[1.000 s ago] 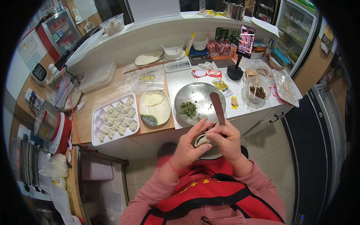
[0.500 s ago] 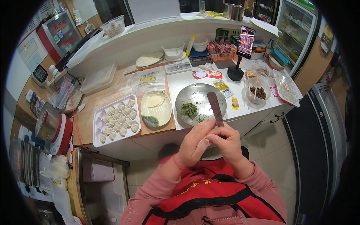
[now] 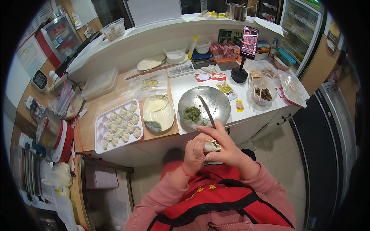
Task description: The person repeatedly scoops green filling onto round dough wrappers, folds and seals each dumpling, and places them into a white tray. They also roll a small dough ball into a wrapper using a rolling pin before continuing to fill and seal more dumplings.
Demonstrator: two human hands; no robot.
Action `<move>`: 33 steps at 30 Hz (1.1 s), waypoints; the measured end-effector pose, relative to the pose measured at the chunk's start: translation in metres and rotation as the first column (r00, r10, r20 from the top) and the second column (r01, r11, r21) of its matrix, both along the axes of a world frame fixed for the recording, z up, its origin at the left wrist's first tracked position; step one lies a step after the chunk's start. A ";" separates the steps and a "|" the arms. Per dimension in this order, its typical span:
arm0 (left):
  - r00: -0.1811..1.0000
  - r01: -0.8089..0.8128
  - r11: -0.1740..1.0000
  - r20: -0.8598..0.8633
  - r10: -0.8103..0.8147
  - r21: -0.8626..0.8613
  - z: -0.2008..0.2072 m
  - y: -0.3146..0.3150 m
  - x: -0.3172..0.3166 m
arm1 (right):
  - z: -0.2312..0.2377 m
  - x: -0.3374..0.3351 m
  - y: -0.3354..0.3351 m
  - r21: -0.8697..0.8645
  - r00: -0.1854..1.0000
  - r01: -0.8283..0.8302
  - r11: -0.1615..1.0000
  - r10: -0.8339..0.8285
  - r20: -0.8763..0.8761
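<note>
Between my hands is a folded dumpling (image 3: 211, 145), pale dough with a bit of green filling showing at its opening. My left hand (image 3: 194, 153) is closed around its left side. With thumb and fingers my right hand (image 3: 225, 146) presses the other side, while also keeping a dark brown flat filling spatula (image 3: 207, 111), seen edge-on, that points up over the bowl. Just beyond lies a wide metal bowl (image 3: 217, 98) with chopped green filling (image 3: 192, 113) in its left part. Left of it, a leaf-patterned plate (image 3: 167, 119) bears round dumpling wrappers (image 3: 158, 104).
A white tray (image 3: 101, 120) with several finished dumplings is at the left. A phone (image 3: 249, 42) stands on a black holder behind the bowl. A clear tub (image 3: 263, 101) with dark food and chopsticks sits right, beside a covered container (image 3: 291, 88). A kitchen scale (image 3: 181, 70) lies behind.
My hands have opened a little, bringing the dumpling into sight. The spatula has turned from broad face to edge and tilted further left.
</note>
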State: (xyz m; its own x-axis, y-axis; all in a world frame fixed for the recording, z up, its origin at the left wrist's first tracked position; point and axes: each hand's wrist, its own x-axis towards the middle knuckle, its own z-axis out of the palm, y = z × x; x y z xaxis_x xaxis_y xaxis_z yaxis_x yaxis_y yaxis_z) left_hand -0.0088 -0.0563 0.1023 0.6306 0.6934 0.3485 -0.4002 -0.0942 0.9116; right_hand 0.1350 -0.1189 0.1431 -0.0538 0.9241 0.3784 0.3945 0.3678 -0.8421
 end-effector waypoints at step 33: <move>0.993 0.108 0.882 0.013 -0.115 -0.460 0.003 -0.007 0.014 | -0.020 -0.009 0.009 -0.002 0.935 0.236 0.972 -0.227 -0.273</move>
